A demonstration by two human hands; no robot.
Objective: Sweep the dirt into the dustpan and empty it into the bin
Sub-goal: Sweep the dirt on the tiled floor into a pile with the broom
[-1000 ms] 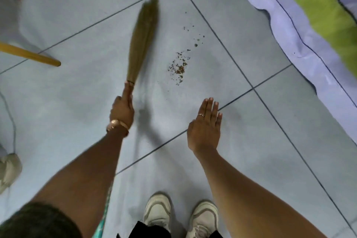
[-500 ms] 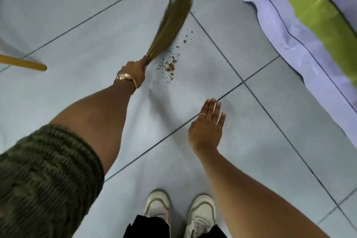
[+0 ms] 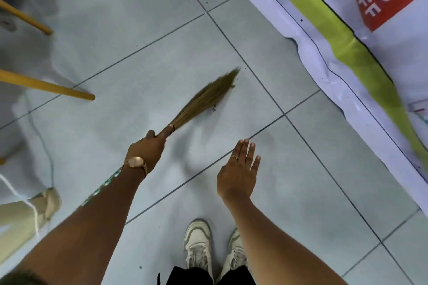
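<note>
My left hand (image 3: 148, 152), with a watch on the wrist, grips the base of a short straw hand broom (image 3: 206, 97). The bristles lie slanted up to the right over the grey floor tile and cover most of the brown dirt; a few crumbs (image 3: 213, 110) show at the bristles' lower edge and near the tip. My right hand (image 3: 239, 171) hovers flat above the floor to the right of the broom, fingers together and extended, holding nothing. No dustpan or bin is in view.
A white, green and red printed banner (image 3: 342, 58) lies on the floor along the right. Wooden furniture legs (image 3: 46, 87) stand at the left, with a thin cable (image 3: 47, 152) and another person's beige shoe (image 3: 49, 203) below them. My white shoes (image 3: 199, 245) are at the bottom.
The broom has swept from the left of the dirt pile rightward across it and now lies over it. My right hand has stayed hovering in about the same place.
</note>
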